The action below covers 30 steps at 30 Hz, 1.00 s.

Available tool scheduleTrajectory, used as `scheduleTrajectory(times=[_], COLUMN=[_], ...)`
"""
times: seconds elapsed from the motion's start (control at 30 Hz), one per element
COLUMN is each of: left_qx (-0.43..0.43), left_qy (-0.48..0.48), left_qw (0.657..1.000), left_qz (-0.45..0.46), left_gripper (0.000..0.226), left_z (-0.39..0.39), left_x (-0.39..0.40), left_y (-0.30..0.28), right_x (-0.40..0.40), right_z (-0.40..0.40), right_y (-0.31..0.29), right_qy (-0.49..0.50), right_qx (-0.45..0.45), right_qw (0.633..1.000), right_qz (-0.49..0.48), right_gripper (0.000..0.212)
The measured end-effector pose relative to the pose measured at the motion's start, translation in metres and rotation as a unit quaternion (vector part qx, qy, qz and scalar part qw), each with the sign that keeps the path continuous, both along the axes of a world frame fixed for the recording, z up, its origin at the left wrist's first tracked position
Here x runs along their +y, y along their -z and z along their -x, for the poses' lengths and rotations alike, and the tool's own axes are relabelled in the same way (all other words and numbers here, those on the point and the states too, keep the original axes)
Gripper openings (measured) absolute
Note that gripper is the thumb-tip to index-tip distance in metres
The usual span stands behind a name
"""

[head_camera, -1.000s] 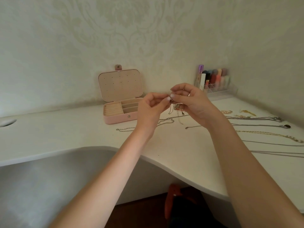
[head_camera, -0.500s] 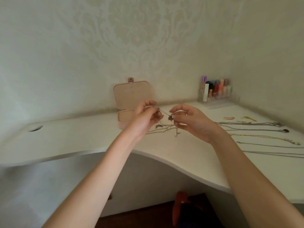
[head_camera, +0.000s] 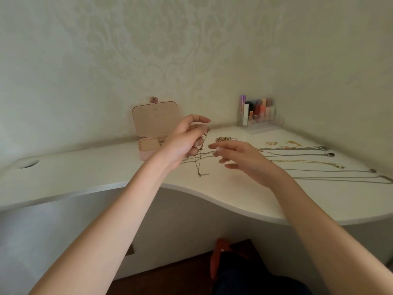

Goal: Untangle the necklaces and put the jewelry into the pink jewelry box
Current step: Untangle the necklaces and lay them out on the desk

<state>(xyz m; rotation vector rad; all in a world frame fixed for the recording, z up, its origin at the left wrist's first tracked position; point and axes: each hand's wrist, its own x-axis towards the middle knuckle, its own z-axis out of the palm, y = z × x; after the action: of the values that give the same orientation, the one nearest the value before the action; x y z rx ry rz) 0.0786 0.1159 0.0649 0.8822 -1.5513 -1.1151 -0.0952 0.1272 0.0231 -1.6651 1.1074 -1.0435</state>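
My left hand (head_camera: 187, 141) is raised over the white desk and pinches a thin tangled necklace (head_camera: 200, 160), which hangs down with its end resting on the desk. My right hand (head_camera: 240, 158) hovers just right of the chain with fingers spread and nothing in it. The pink jewelry box (head_camera: 148, 133) stands open behind my left hand, lid upright against the wall. Several straightened necklaces (head_camera: 297, 155) lie in rows to the right. A small pile of gold jewelry (head_camera: 225, 139) sits beyond my right hand.
A clear organizer with cosmetics (head_camera: 258, 116) stands in the wall corner. Small gold pieces (head_camera: 282, 143) lie near it. The desk (head_camera: 106, 169) has a curved front edge and a round cable hole (head_camera: 28, 163) at the left. An orange object (head_camera: 219, 254) lies on the floor.
My right hand has let go of the chain and opened. My left hand has lifted the necklace higher, so it hangs down. The view has tilted upward.
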Motion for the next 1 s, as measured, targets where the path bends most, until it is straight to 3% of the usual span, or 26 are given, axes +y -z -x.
scheduleTrajectory(times=[0.17,0.3,0.37,0.53,0.63,0.77,1.0], left_qx=[-0.038,-0.047,-0.090,-0.248,-0.300,-0.217,-0.026], left_qy=[0.012,0.008,-0.001,-0.019,-0.047,-0.045,-0.102], left_qw=[0.999,0.999,0.996,0.968,0.950,0.975,0.993], left_qz=[0.017,0.019,0.023,0.043,0.077,0.033,-0.053], left_gripper=[0.013,0.012,0.011,0.009,0.009,0.022,0.030], left_z=[0.008,0.004,-0.002,-0.009,-0.009,-0.010,-0.005], left_x=[0.002,-0.002,-0.005,-0.005,-0.007,-0.010,-0.011], left_y=[-0.003,-0.003,0.000,0.008,0.015,0.019,0.017], right_x=[-0.001,0.001,0.000,-0.003,-0.003,0.000,-0.002], right_z=[-0.016,-0.015,-0.008,0.003,0.001,0.002,-0.003], right_y=[-0.010,-0.012,-0.014,-0.014,-0.015,-0.015,-0.004], right_qy=[-0.014,-0.012,-0.008,-0.003,-0.008,-0.037,-0.019], right_qx=[-0.045,-0.166,-0.219,-0.172,-0.234,-0.309,-0.251], right_qw=[0.998,0.986,0.975,0.984,0.971,0.947,0.965], right_qz=[0.038,-0.026,-0.048,-0.035,-0.055,-0.079,-0.075], right_gripper=[0.018,0.016,0.017,0.014,0.014,0.018,0.018])
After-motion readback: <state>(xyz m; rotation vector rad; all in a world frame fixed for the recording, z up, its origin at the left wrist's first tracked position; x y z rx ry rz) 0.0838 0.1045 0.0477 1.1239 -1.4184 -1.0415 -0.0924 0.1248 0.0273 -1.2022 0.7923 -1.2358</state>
